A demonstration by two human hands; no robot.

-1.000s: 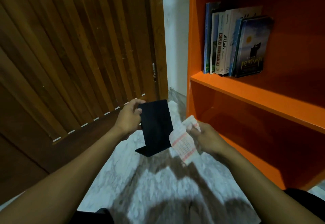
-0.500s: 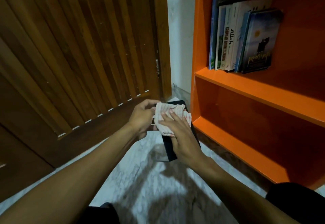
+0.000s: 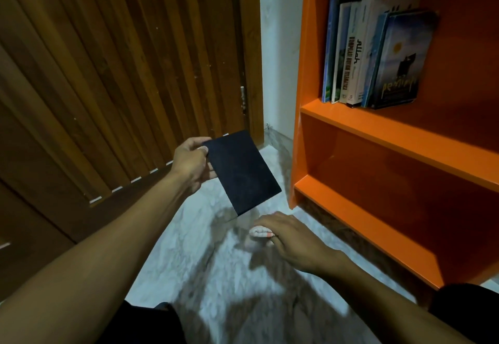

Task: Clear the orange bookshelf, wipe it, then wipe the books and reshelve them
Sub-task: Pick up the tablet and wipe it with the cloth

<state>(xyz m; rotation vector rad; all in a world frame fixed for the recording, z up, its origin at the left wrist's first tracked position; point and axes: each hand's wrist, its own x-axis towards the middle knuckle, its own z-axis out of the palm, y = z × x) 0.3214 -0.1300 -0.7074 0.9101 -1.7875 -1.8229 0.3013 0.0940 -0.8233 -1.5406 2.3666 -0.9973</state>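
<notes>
My left hand (image 3: 192,164) pinches the top left corner of a flat black bookend (image 3: 241,172), held tilted in the air above the floor. Below it, my right hand (image 3: 290,238) holds a crumpled white and red cloth (image 3: 260,233) just under the bookend's lower edge, fingers curled over it. The orange bookshelf (image 3: 399,138) stands to the right. Several books (image 3: 375,52) stand upright on its middle shelf, leaning together at the left end. The lower shelf holds nothing that I can see.
A brown slatted wooden door (image 3: 121,73) fills the left side. A strip of white wall (image 3: 278,46) separates it from the shelf. The floor (image 3: 216,276) is pale marble. My knees show dark at the bottom edge.
My right hand has slid the cloth down off the bookend's face to below its lower edge. My left hand has tilted the bookend, so its full black face now shows.
</notes>
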